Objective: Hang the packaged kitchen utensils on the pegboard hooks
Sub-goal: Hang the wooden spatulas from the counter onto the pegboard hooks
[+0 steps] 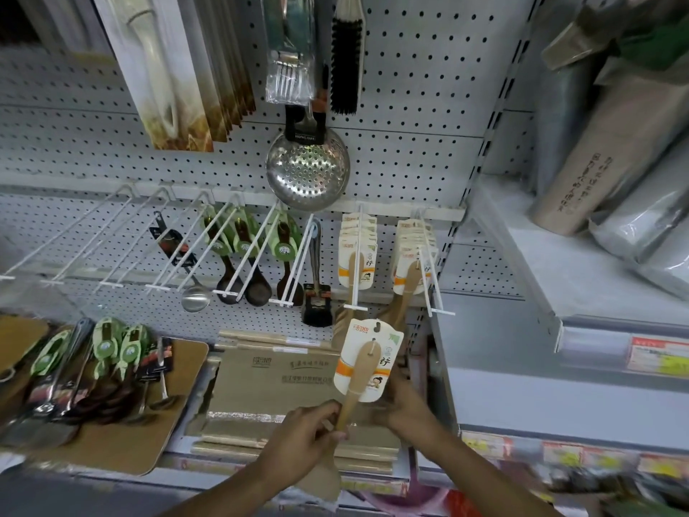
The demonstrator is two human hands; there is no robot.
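My left hand (304, 436) grips the handle of a wooden spatula (358, 378) on a white and orange backing card, held upright below the pegboard hooks. My right hand (408, 406) sits just behind and right of the card, fingers curled toward it; whether it holds the card is hidden. Straight above, a white hook (354, 278) carries several of the same carded spatulas (358, 251), and a second hook (432, 281) to its right holds another bunch (412, 255). The pegboard (410, 106) fills the back wall.
Dark spoons on green cards (246, 248), a ladle (195, 298) and a black turner (317, 304) hang on hooks to the left; several far-left hooks are bare. A steel skimmer (307, 169) hangs above. Loose utensils lie on a wooden board (112, 442). Cardboard boxes (268, 389) sit below.
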